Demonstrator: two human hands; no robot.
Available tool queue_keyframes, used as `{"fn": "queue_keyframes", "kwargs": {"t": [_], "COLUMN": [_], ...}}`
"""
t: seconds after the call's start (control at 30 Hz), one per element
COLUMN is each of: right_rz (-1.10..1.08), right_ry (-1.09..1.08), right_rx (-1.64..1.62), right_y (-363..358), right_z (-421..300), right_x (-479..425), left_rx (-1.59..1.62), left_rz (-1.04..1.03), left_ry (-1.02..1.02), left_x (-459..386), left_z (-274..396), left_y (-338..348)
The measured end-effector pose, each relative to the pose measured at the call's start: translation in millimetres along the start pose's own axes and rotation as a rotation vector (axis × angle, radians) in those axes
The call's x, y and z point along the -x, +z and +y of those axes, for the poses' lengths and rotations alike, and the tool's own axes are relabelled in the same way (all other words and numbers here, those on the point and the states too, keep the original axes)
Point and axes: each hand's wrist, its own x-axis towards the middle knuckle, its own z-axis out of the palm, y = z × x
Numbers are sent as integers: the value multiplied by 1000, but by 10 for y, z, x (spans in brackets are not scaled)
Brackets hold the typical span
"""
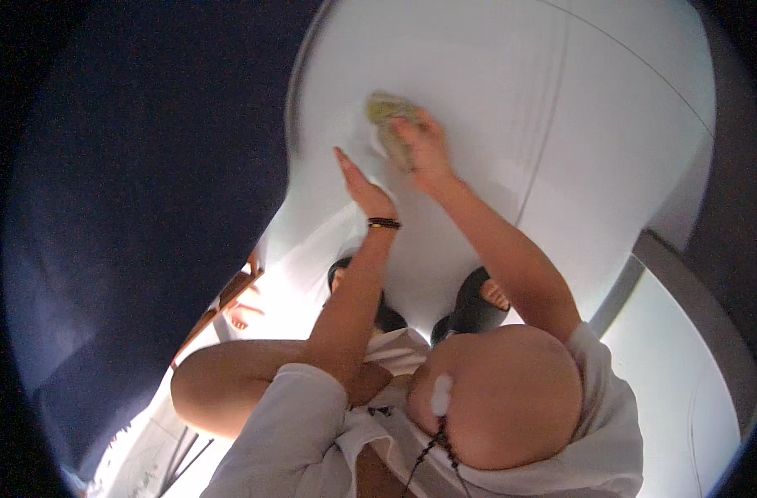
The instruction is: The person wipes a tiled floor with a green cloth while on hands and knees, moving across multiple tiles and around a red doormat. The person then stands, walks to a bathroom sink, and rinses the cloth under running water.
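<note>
My right hand (429,149) grips a crumpled yellow-green cloth (396,134), pressed against the white tiled floor (478,81). Both the cloth and the fingers look blurred. To the left and a little closer to me, my left hand (367,190) is held out flat, seen nearly edge-on, with nothing in it. I cannot tell whether it touches the floor. A dark bracelet (384,223) circles the left wrist.
Along the left side hangs dark navy fabric (154,168), down close to the floor. My feet in black slippers (478,302) are below my arms. A brown wooden bar (219,302) slants at lower left. A grey curved edge (689,286) borders the right.
</note>
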Motion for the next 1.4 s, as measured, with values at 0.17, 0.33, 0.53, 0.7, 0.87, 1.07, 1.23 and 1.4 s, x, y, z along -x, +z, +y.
{"fn": "queue_keyframes", "kwargs": {"t": [0.17,0.33,0.53,0.7,0.87,1.07,1.23,1.4], "right_rz": [-112,158,-62,-11,253,516,743,764], "right_ry": [146,311,514,-82,-769,-911,-727,-860], "right_rx": [-384,-229,-230,609,1171,1546,1576,1631], "right_y": [-453,-720,-409,-438,-968,-1594,-1282,-1099], "right_z": [-322,-103,-248,-265,-723,-1506,-1563,-1617], "right_x": [333,748,799,585,-286,-1275,-1680,-1809], "left_rx": [195,-5,-176,-343,-1076,-1023,-990,-894], "left_rz": [-36,-350,-194,149,345,28,-239,-513], "left_ry": [-48,223,59,206,479,686,589,621], "left_x": [444,780,737,247,-670,-765,-582,-169], "left_z": [41,307,385,68,-662,-442,-136,157], "left_y": [42,274,110,-233,-1623,-478,356,979]}}
